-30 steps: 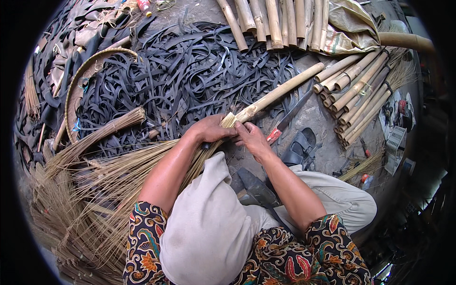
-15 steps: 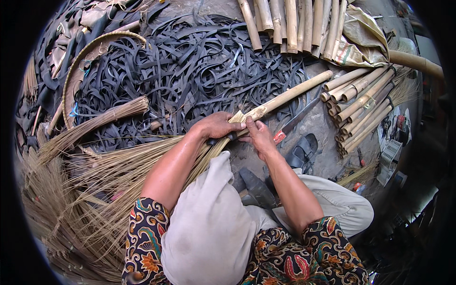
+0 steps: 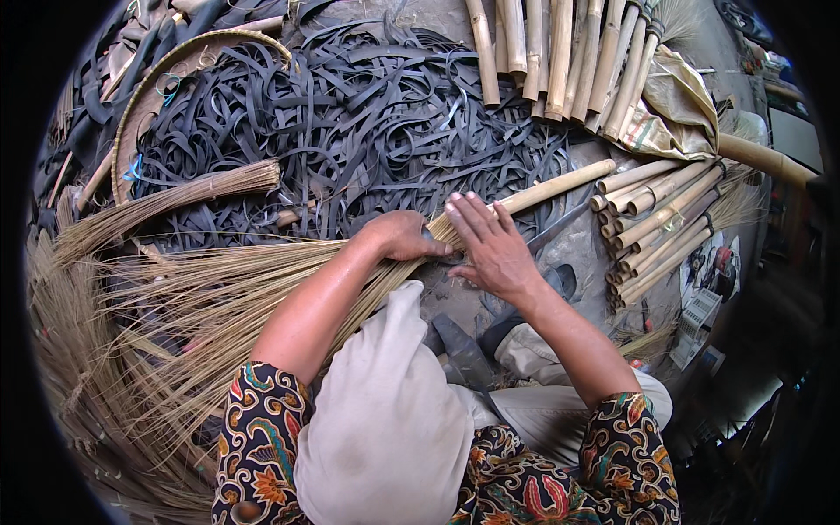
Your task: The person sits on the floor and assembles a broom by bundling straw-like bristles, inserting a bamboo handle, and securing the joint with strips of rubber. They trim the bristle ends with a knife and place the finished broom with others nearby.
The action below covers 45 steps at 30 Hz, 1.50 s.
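My left hand is closed around the neck of a broom's long, thin tan bristles, which fan out to the left beside my knee. A bamboo handle runs from the gathered end toward the upper right. My right hand is open, fingers stretched out, its fingertips over or against the gathered bristle end and the handle's near end. Whether the palm presses on them I cannot tell. Dark bits of a band show by my left fingers. Beyond my right hand lies a long blade, its grip hidden.
Tangled black rubber strips cover the ground ahead, partly within a round woven tray. A tied bristle bundle rests at left. Bamboo-handled brooms are stacked at right, with more bamboo poles behind. A sack lies beside them.
My right hand has gone from pinching at the joint to spread fingers over the bristle end and handle. My left hand keeps its grip. The view has shifted slightly.
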Each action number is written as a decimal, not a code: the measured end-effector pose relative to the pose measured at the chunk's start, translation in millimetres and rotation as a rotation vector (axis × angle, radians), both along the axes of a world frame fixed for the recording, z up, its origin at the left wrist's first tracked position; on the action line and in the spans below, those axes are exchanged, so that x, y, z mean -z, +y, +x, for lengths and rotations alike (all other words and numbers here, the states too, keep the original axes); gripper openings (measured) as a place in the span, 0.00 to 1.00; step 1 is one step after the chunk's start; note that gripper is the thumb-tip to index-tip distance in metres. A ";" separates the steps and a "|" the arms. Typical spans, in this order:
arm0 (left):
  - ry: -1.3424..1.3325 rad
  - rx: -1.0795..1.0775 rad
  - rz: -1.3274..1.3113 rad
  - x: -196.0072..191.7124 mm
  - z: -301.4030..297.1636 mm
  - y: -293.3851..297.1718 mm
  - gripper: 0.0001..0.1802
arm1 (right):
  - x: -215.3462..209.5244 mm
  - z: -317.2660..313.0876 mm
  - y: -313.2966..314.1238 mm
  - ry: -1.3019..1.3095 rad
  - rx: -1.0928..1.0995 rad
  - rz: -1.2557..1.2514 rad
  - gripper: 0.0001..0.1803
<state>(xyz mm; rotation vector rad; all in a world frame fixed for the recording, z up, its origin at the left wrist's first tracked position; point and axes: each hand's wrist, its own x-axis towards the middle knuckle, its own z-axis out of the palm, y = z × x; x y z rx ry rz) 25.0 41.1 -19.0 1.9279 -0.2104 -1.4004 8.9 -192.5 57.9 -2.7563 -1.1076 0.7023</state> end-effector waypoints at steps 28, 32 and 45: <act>-0.102 0.024 0.137 -11.0 8.2 -21.0 0.35 | 49.2 28.9 16.2 0.072 -0.096 0.249 0.52; 0.195 0.005 -0.056 6.5 7.8 -19.5 0.42 | 49.4 18.2 11.1 0.165 -0.113 0.079 0.44; -0.125 0.011 0.179 -7.0 -5.1 -31.9 0.29 | 61.6 46.0 25.2 0.332 -0.116 0.037 0.45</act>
